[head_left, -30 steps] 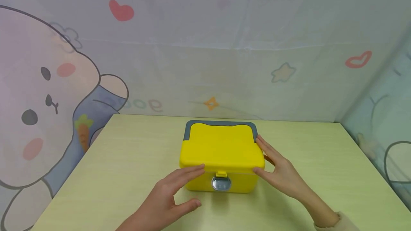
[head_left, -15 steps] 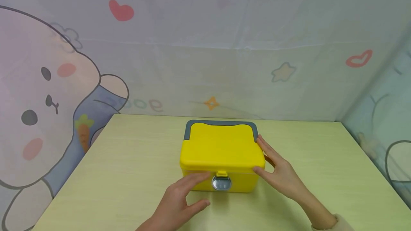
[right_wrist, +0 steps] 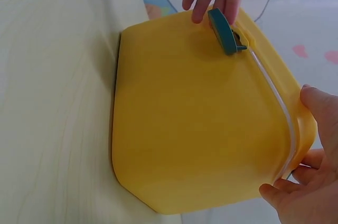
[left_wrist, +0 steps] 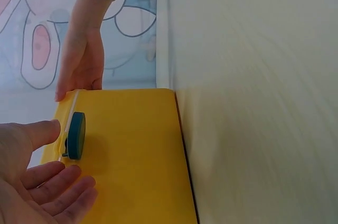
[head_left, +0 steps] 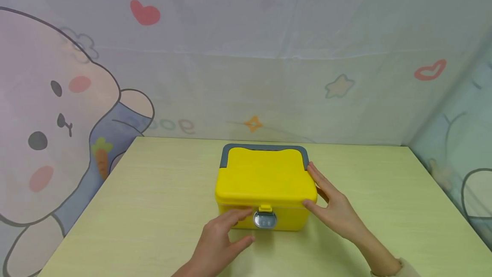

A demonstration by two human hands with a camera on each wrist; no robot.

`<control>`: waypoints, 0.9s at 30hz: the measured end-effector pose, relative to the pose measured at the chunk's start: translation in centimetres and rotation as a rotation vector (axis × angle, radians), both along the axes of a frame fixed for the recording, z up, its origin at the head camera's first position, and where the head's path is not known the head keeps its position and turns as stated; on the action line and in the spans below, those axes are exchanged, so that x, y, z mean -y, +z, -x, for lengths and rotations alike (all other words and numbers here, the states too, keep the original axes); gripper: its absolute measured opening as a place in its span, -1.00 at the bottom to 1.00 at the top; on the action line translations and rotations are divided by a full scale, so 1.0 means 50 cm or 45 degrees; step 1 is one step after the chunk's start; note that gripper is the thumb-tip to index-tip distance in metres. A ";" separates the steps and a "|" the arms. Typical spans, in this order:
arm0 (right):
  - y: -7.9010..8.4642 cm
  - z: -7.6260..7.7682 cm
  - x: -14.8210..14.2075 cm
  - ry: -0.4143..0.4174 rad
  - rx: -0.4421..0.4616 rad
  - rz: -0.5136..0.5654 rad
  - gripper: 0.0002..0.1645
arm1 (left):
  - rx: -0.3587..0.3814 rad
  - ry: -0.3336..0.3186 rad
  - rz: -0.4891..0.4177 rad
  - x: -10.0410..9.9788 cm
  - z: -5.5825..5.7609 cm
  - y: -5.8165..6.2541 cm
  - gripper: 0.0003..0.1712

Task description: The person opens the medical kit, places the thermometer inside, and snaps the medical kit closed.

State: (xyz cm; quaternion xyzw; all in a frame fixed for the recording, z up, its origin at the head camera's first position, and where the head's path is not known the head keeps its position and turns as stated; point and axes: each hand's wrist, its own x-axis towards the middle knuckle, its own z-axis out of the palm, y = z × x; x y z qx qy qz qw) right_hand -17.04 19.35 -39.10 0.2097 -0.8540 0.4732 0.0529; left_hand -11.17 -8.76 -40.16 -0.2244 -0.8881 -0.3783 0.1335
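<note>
A yellow lidded storage box sits closed on the table, its grey handle folded flat along the back of the lid. At the middle of its front is a round latch, shiny in the head view and dark teal in the left wrist view. My left hand is just left of the latch, fingers gently bent and thumb apart, with the latch between thumb and fingers in the left wrist view. My right hand holds the lid's right front corner, thumb on the front edge and fingers round the side.
The pale wooden table stretches to both sides of the box. Behind it hangs a printed cloth with hearts, a star and a cartoon animal. Another cloth hangs along the right side.
My left hand has come down from the lid's front edge and shifted right to the latch, its fingers bending a little more. My right hand and the box have stayed put.
</note>
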 end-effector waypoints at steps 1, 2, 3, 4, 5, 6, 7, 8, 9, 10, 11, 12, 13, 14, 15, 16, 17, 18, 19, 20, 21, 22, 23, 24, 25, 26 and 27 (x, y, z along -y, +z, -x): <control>-0.001 0.000 0.000 0.003 0.004 0.008 -0.10 | 0.021 0.013 0.006 -0.002 0.001 0.001 -0.45; -0.001 0.000 0.000 0.005 0.007 0.015 -0.10 | 0.036 0.024 0.009 -0.003 0.002 0.001 -0.46; -0.002 0.001 0.000 0.009 0.011 0.023 -0.10 | 0.055 0.032 0.005 -0.005 0.004 0.001 -0.47; -0.003 0.001 0.000 0.012 0.015 0.030 -0.10 | 0.075 0.039 0.002 -0.007 0.005 0.000 -0.48; -0.004 0.001 0.000 0.014 0.020 0.036 -0.09 | 0.097 0.043 -0.010 -0.009 0.006 0.000 -0.48; -0.004 0.001 0.000 0.016 0.026 0.042 -0.09 | 0.116 0.046 -0.026 -0.010 0.007 -0.001 -0.49; -0.005 0.002 0.000 0.018 0.029 0.045 -0.09 | 0.135 0.046 -0.046 -0.012 0.008 -0.003 -0.50; -0.006 0.002 0.000 0.018 0.032 0.048 -0.09 | 0.147 0.047 -0.068 -0.014 0.008 -0.005 -0.50; -0.006 0.002 0.000 0.018 0.035 0.049 -0.09 | 0.165 0.049 -0.092 -0.016 0.009 -0.007 -0.51; -0.006 0.002 0.000 0.018 0.039 0.053 -0.09 | 0.170 0.051 -0.114 -0.018 0.009 -0.009 -0.51; -0.006 0.001 0.000 0.017 0.042 0.055 -0.08 | 0.177 0.052 -0.144 -0.020 0.009 -0.012 -0.52; -0.006 0.001 0.000 0.017 0.045 0.056 -0.08 | 0.186 0.056 -0.173 -0.021 0.009 -0.015 -0.52; -0.006 0.001 0.000 0.017 0.047 0.059 -0.08 | 0.195 0.060 -0.200 -0.023 0.010 -0.018 -0.53; -0.006 0.001 0.001 0.016 0.049 0.062 -0.08 | 0.207 0.064 -0.231 -0.025 0.011 -0.020 -0.54; -0.006 0.001 0.000 0.017 0.050 0.064 -0.09 | 0.225 0.066 -0.263 -0.027 0.012 -0.022 -0.55; -0.006 0.001 0.000 0.019 0.050 0.069 -0.09 | 0.244 0.069 -0.296 -0.029 0.012 -0.025 -0.56; -0.006 0.001 0.000 0.020 0.050 0.069 -0.09 | 0.272 0.071 -0.330 -0.030 0.013 -0.027 -0.56; -0.007 0.002 0.000 0.021 0.048 0.070 -0.09 | 0.298 0.073 -0.360 -0.031 0.014 -0.029 -0.57; -0.007 0.002 0.000 0.022 0.049 0.073 -0.09 | 0.320 0.072 -0.391 -0.032 0.014 -0.030 -0.57; -0.007 0.002 0.000 0.022 0.050 0.073 -0.09 | 0.341 0.071 -0.422 -0.033 0.015 -0.032 -0.57; -0.007 0.002 0.000 0.022 0.052 0.074 -0.09 | 0.358 0.070 -0.448 -0.034 0.015 -0.033 -0.57; -0.007 0.002 -0.001 0.022 0.053 0.077 -0.09 | 0.373 0.068 -0.469 -0.035 0.016 -0.034 -0.57; -0.007 0.002 -0.001 0.022 0.054 0.077 -0.09 | 0.385 0.065 -0.489 -0.035 0.016 -0.035 -0.57; -0.007 0.002 -0.001 0.021 0.054 0.077 -0.09 | 0.392 0.064 -0.503 -0.036 0.016 -0.036 -0.57; -0.007 0.002 -0.001 0.021 0.055 0.077 -0.09 | 0.399 0.063 -0.513 -0.037 0.016 -0.036 -0.57; -0.006 0.002 -0.001 0.021 0.054 0.076 -0.09 | 0.404 0.065 -0.518 -0.037 0.017 -0.037 -0.57; -0.006 0.002 -0.001 0.021 0.052 0.077 -0.09 | 0.410 0.066 -0.524 -0.038 0.017 -0.037 -0.57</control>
